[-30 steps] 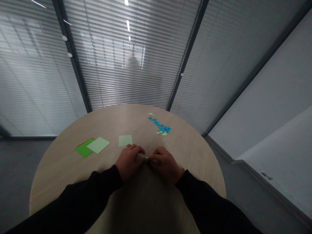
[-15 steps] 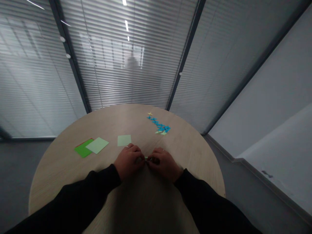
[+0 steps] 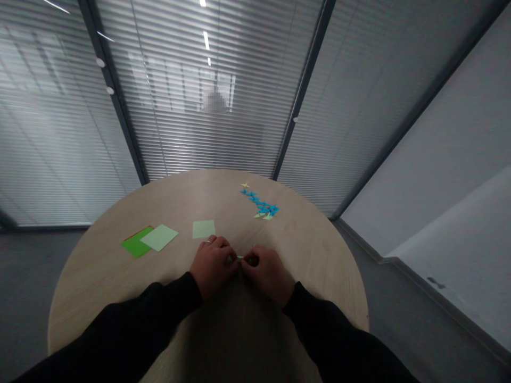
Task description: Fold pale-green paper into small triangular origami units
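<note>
Between my fingertips is a small piece of pale green paper (image 3: 240,258), mostly hidden by the hands, so its folded shape cannot be made out. My left hand (image 3: 214,264) pinches it from the left with curled fingers, a ring on one of them. From the right, my right hand (image 3: 265,270) pinches the same paper between thumb and fingers. Just beyond the left hand lies a flat pale green paper square (image 3: 203,229). Farther back on the right sit several small folded blue paper stars (image 3: 263,206) in a slanting row.
A round wooden table (image 3: 199,194) carries everything. At its left lie a bright green paper stack (image 3: 136,246) with a red edge and a pale green sheet (image 3: 159,238) overlapping it. A yellow folded star (image 3: 245,185) and pale green folded pieces (image 3: 267,217) flank the blue row.
My right hand's fingers have curled in closer, still pinching the paper. My left hand has shifted very slightly to the right. The papers on the table stay put.
</note>
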A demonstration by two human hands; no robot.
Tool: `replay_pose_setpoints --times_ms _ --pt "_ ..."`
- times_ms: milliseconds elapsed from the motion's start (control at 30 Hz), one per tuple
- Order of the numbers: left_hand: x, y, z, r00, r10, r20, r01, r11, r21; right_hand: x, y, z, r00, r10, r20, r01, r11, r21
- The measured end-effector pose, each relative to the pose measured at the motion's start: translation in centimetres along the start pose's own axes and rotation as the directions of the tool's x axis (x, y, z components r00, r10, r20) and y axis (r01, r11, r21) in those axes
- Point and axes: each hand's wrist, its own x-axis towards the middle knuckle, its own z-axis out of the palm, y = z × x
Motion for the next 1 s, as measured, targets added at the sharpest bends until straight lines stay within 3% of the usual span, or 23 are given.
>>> replay_pose_setpoints --times_ms 233,600,767,900,1000 --pt "-0.1 0.4 0.1 0.999 -0.034 0.007 0.034 0.999 0.027 0.1 0.2 -0.2 0.997 -0.073 0.035 0.076 0.994 -0.074" --pt "0.3 1.0 -0.6 0.962 -0.261 0.075 0.263 0.965 -0.014 1.2 -0.5 -0.6 0.963 0.209 0.170 -0.206 0.978 -0.037" --pt "0.7 0.6 -0.7 0.943 -0.316 0.105 0.320 0.947 -0.033 1.8 0.2 -0.9 0.966 0.214 0.146 -0.212 0.977 -0.030" --pt "1.1 0.1 -0.8 0.928 -0.344 0.143 0.355 0.933 -0.059 2.5 0.8 -1.5 0.953 0.202 0.228 -0.208 0.978 0.005" --pt "1.2 -0.2 -0.8 0.924 -0.344 0.167 0.359 0.930 -0.072 2.9 1.3 -2.4 0.909 0.225 0.350 -0.299 0.938 0.174"
